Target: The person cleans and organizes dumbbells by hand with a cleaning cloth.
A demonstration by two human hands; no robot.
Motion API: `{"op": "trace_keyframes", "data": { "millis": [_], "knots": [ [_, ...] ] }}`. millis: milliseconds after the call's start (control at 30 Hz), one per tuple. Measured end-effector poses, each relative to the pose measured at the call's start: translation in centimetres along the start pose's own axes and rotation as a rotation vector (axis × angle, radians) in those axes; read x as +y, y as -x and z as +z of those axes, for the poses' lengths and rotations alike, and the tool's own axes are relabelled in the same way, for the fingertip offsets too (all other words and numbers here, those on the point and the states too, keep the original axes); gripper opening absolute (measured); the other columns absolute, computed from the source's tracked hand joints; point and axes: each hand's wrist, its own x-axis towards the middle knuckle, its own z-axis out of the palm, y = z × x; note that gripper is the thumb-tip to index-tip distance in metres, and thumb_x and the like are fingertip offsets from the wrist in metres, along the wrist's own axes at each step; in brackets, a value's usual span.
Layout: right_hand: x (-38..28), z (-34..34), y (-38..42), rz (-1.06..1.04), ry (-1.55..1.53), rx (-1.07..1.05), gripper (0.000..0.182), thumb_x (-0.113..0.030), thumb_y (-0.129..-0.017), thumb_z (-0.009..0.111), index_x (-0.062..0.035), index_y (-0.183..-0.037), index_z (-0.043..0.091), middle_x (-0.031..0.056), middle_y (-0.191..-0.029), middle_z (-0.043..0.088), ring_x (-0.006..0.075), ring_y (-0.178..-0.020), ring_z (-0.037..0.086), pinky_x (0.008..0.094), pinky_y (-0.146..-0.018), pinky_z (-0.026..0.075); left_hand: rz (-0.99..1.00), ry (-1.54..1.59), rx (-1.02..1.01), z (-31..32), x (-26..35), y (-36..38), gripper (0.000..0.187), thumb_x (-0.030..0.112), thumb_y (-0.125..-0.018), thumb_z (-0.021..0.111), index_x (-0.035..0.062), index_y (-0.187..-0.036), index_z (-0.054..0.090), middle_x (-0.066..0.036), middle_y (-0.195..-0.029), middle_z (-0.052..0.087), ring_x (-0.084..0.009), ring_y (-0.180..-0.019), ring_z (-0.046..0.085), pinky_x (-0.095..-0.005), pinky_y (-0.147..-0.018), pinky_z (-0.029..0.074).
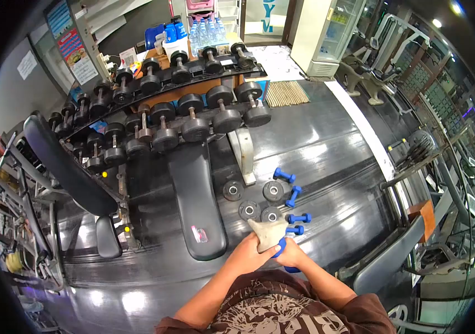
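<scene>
Both forearms angle inward from the shirt, bringing the hands together. The left hand (247,256) grasps a pale cloth (268,233) at one end of a blue dumbbell (281,247), gripped by the right hand (290,254). Ahead, blue dumbbells (298,218) and weight plates (249,210) lie on the floor (326,195).

The scene is viewed from above the padded bench (193,189), with the head camera aimed forward and down. Beyond the bench, the dumbbell rack (193,82) is framed; nearer, the left hand (247,254) and right hand (290,253).
</scene>
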Motion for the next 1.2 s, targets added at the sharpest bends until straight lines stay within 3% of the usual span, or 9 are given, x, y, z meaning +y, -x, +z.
{"op": "trace_keyframes", "data": {
  "millis": [233, 300, 467, 600, 733, 833, 1000, 1100, 1200],
  "knots": [
    [1.0, -3.5, -6.6, 0.297, 0.169, -0.192, 0.040, -0.035, -0.072, 0.070, -0.0040, -0.097, 0.071, 0.0243, -0.094, 0.069, 0.0385, -0.095, 0.067, 0.0452, -0.081, 0.052, -0.055, -0.097, -0.047, -3.1, -0.7, -4.8, 0.045, 0.031, -0.088, 0.069, 0.0015, -0.122, 0.060, -0.021, -0.116, 0.065, -0.0348, -0.108, 0.063, -0.0400, -0.094, 0.048],
    [5.8, -3.1, -9.6, 0.249, 0.168, -0.195, 0.041, -0.034, -0.072, 0.070, -0.0027, -0.098, 0.071, 0.0259, -0.095, 0.068, 0.0388, -0.096, 0.067, 0.0453, -0.082, 0.052, -0.079, -0.080, -0.088, -5.0, 0.0, -7.3, 0.044, 0.030, -0.088, 0.069, 0.0009, -0.121, 0.061, -0.021, -0.111, 0.067, -0.0338, -0.104, 0.065, -0.0401, -0.091, 0.049],
    [5.5, -8.3, -17.4, 0.148, 0.066, -0.119, 0.033, -0.029, -0.074, 0.066, -0.0030, -0.094, 0.069, 0.0250, -0.093, 0.069, 0.0384, -0.097, 0.066, 0.0435, -0.081, 0.052, -0.212, 0.171, -0.025, -8.0, -1.0, -15.9, 0.032, 0.019, -0.090, 0.068, 0.0004, -0.116, 0.065, -0.005, -0.107, 0.070, -0.0118, -0.095, 0.063, -0.0304, -0.085, 0.051],
    [2.5, -13.0, -23.2, 0.043, 0.044, -0.079, 0.035, -0.027, -0.076, 0.065, -0.0047, -0.102, 0.067, 0.0234, -0.096, 0.069, 0.0387, -0.100, 0.065, 0.0427, -0.082, 0.052, 0.021, 0.156, 0.071, -9.2, 1.6, -24.7, 0.033, 0.019, -0.091, 0.067, -0.0001, -0.117, 0.064, -0.010, -0.109, 0.069, -0.0182, -0.099, 0.064, -0.0330, -0.090, 0.049],
    [-1.2, -17.7, -28.0, 0.124, 0.037, -0.038, 0.044, -0.035, -0.075, 0.068, -0.0067, -0.108, 0.067, 0.0245, -0.101, 0.068, 0.0404, -0.102, 0.064, 0.0445, -0.085, 0.051, 0.163, -0.096, 0.140, -8.3, 2.3, -30.4, 0.034, 0.020, -0.090, 0.067, -0.0001, -0.118, 0.063, -0.018, -0.115, 0.066, -0.0324, -0.107, 0.063, -0.0374, -0.094, 0.048],
    [-3.5, -20.6, -30.3, 0.273, 0.162, -0.098, 0.047, -0.040, -0.074, 0.069, -0.0057, -0.106, 0.068, 0.0250, -0.102, 0.068, 0.0409, -0.102, 0.063, 0.0450, -0.086, 0.051, 0.168, -0.128, 0.096, -9.8, 3.1, -31.8, 0.033, 0.019, -0.089, 0.068, -0.0006, -0.116, 0.064, -0.019, -0.115, 0.066, -0.0337, -0.106, 0.063, -0.0387, -0.094, 0.048],
    [2.4, -21.3, -34.3, 0.189, 0.094, -0.093, 0.046, -0.039, -0.075, 0.070, -0.0043, -0.105, 0.068, 0.0227, -0.102, 0.069, 0.0381, -0.102, 0.065, 0.0434, -0.087, 0.051, -0.145, 0.258, 0.008, -14.0, 2.2, -31.9, 0.027, 0.022, -0.095, 0.065, 0.0020, -0.113, 0.067, -0.001, -0.095, 0.070, -0.0077, -0.088, 0.061, -0.0272, -0.082, 0.049],
    [2.7, -21.6, -36.6, -0.044, 0.041, -0.016, 0.040, -0.035, -0.076, 0.070, -0.0041, -0.102, 0.069, 0.0216, -0.099, 0.069, 0.0382, -0.101, 0.065, 0.0428, -0.087, 0.051, -0.126, 0.415, 0.193, -15.2, 1.7, -33.9, 0.028, 0.022, -0.095, 0.064, 0.0018, -0.113, 0.066, -0.002, -0.098, 0.070, -0.0086, -0.090, 0.061, -0.0273, -0.082, 0.049],
    [1.0, -22.0, -38.7, 0.042, 0.037, -0.037, 0.036, -0.034, -0.077, 0.070, -0.0052, -0.098, 0.069, 0.0225, -0.093, 0.069, 0.0404, -0.097, 0.065, 0.0447, -0.083, 0.051, -0.050, 0.353, 0.198, -16.3, 2.4, -37.7, 0.028, 0.021, -0.095, 0.064, 0.0003, -0.114, 0.066, -0.002, -0.103, 0.069, -0.0098, -0.094, 0.061, -0.0281, -0.085, 0.049]
  ]
}}
